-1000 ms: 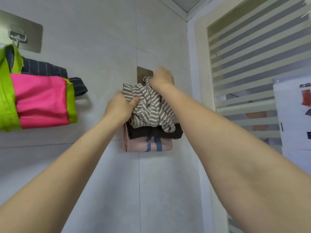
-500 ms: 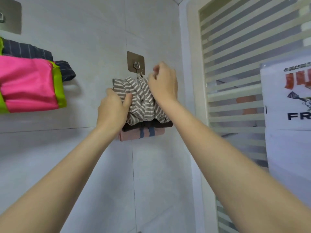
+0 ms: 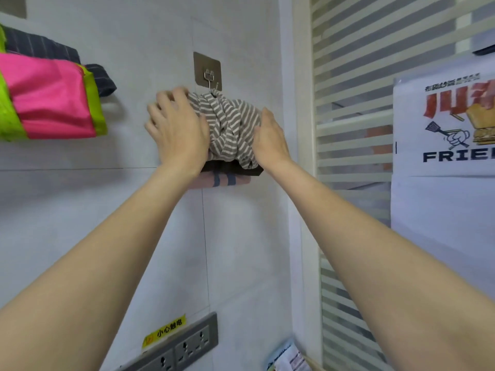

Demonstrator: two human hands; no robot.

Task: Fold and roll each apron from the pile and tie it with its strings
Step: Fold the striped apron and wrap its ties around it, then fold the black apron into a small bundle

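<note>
From the head view, my left hand lies with spread fingers on the left side of the grey-and-white striped rolled apron. My right hand presses flat on its right side. The apron hangs from the small metal wall hook, above a dark brown bundle and a pink bundle.

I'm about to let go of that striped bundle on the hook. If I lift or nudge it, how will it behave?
The striped bundle is probably soft and floppy: its folds bulge and sag between the left hand and right hand. It looks light, since one small hook seems to carry it. A nudge would likely swing it, and loose wraps may slip.
</note>
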